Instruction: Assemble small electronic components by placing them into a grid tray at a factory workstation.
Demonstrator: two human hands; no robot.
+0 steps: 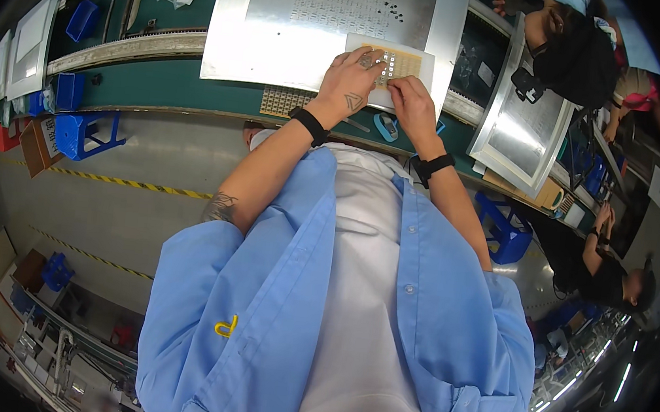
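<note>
At the near side, I see the blue shirt [257, 302] of the person wearing my camera, open over a white shirt [355, 288]. Both arms reach away from me, with a black band [310, 125] around each wrist.

Past the shirt is the near strip of a green table [174, 96]. A brown grid board [283, 101] lies there, partly behind the left arm, and its long way seems to go left to right. To its right, between the arms, sits a little blue tool [386, 127].

Farther on are the hands, over a tan board [411, 63] on a white pad [428, 60]. From what I can see, the tan board's long way goes left to right too. Its small shiny pieces sit in lines that go from near to far. The left hand [352, 77] covers the board's left part with bent fingers; I cannot tell if they grip anything. The right hand [414, 107] is at the near edge, thumb and finger tips close together. I cannot tell if they pinch something.

Under the pad is a big silver sheet [230, 45]. On its far part I see rows of tiny pieces [341, 4], with black bits [391, 11] to the right.
</note>
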